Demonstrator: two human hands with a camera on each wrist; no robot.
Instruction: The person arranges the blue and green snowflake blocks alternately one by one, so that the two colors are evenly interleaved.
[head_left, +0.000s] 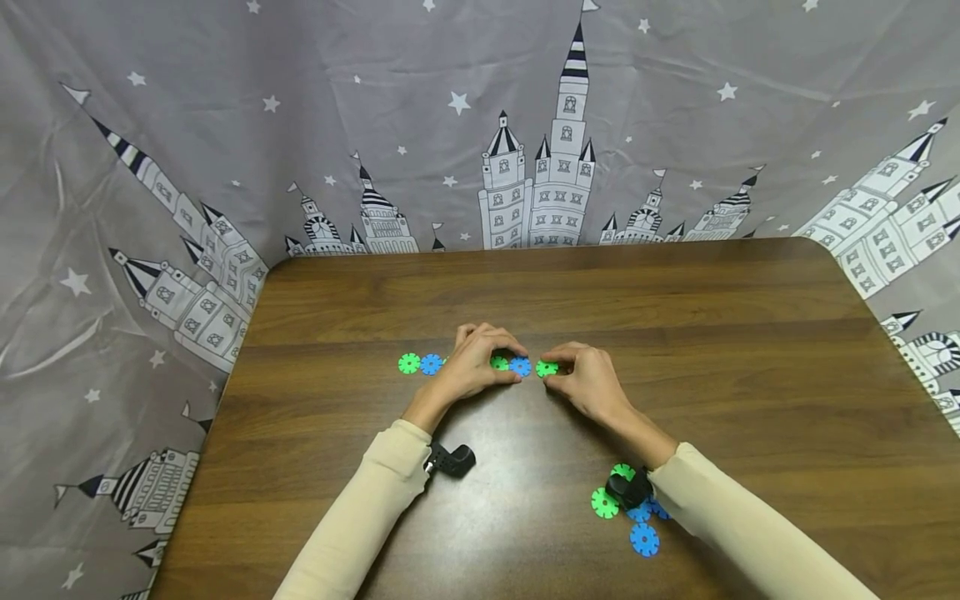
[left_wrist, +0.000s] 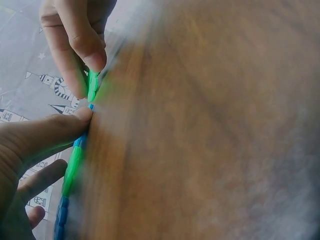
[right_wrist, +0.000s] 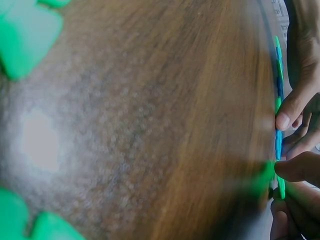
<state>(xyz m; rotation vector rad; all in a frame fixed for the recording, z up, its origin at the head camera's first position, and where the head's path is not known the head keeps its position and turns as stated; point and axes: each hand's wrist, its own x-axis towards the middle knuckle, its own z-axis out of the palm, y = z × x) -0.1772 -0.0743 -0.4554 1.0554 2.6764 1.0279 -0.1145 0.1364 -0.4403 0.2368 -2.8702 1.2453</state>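
Note:
A row of notched plastic discs, green and blue by turns, lies across the table, partly hidden behind my left hand (head_left: pixel 474 360). That hand pinches the blue disc (head_left: pixel 520 367) at the row's right end between thumb and fingers. Just to its right, my right hand (head_left: pixel 591 382) pinches a green disc (head_left: pixel 547 368), which in the left wrist view shows as a thin green disc (left_wrist: pixel 93 86) held edge-on. A small gap appears between the blue and green discs in the head view. At the row's left end lie a green disc (head_left: pixel 408 363) and a blue disc (head_left: pixel 431 364).
Several loose discs lie under my right forearm, among them a green disc (head_left: pixel 604 503) and a blue disc (head_left: pixel 644 539); the wrist camera (head_left: pixel 628 489) hides some. The brown wooden table (head_left: pixel 337 292) ends at a grey curtain (head_left: pixel 420 125) printed with castles.

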